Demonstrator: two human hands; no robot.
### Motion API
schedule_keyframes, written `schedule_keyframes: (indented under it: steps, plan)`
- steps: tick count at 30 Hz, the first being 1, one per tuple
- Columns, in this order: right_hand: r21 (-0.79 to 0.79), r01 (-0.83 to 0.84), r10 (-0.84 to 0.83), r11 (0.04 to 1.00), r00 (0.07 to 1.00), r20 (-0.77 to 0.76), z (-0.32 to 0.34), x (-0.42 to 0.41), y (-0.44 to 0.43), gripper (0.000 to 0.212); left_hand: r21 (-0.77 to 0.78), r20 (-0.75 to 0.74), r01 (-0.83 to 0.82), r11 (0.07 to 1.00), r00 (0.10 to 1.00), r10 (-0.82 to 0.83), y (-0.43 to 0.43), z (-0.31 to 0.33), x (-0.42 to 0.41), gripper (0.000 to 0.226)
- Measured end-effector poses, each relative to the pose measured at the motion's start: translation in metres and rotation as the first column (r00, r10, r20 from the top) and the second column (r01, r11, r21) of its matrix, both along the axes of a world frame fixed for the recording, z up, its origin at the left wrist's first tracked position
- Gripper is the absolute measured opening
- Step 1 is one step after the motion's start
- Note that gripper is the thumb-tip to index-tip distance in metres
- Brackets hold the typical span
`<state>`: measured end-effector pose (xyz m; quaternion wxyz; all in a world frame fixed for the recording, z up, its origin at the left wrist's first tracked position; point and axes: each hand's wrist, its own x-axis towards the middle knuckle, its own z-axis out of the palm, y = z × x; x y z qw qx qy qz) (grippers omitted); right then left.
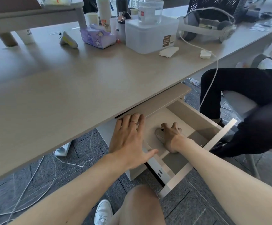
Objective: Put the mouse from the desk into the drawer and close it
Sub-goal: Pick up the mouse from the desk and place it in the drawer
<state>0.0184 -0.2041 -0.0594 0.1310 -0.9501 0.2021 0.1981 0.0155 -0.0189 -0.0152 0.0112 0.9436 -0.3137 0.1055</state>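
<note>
The drawer (pixel 219 140) under the desk (pixel 67 88) stands pulled out, its beige bottom showing. A pale grey mouse (pixel 160 135) lies on the drawer floor near the left side. My right hand (pixel 171 135) reaches down into the drawer and covers the mouse from the right, fingers curled over it. My left hand (pixel 129 140) hovers flat, fingers apart, over the drawer's left wall and the desk's front edge, holding nothing.
On the desk's far part stand a clear plastic box (pixel 150 34), a tissue pack (pixel 98 38), cups, a headset (pixel 213 28) with a white cable. A person in black sits at right (pixel 245 91). Cables and a power strip (pixel 63 148) lie on the carpet.
</note>
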Motion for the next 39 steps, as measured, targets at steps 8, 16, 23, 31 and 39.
schedule_keyframes:
  steps: [8, 16, 23, 31, 39]
  plan:
    - [-0.002, -0.017, 0.017, 1.0, 0.999, 0.051, -0.007, 0.004, -0.005, 0.075, -0.003, 0.008, -0.005, 1.0, 1.0, 0.005, 0.0, 0.001, -0.001, 0.114]
    - [0.009, 0.0, -0.001, 1.0, 0.997, 0.081, -0.01, 0.005, -0.005, 0.076, -0.01, 0.006, -0.005, 1.0, 1.0, 0.005, 0.0, -0.001, 0.0, 0.114]
    - [-0.036, -0.033, 0.035, 0.999, 0.998, 0.061, -0.008, 0.002, -0.005, 0.083, -0.015, 0.006, -0.006, 1.0, 1.0, 0.006, -0.001, -0.003, 0.001, 0.114]
    - [-0.038, -0.064, 0.069, 0.997, 0.987, 0.142, 0.01, -0.007, -0.008, 0.078, -0.019, 0.01, -0.003, 1.0, 1.0, 0.003, 0.001, -0.002, 0.001, 0.114]
    - [-0.16, -0.196, 0.242, 0.968, 0.898, 0.366, 0.054, -0.076, -0.037, 0.069, -0.009, -0.056, -0.001, 1.0, 0.998, 0.001, 0.003, 0.004, -0.001, 0.118]
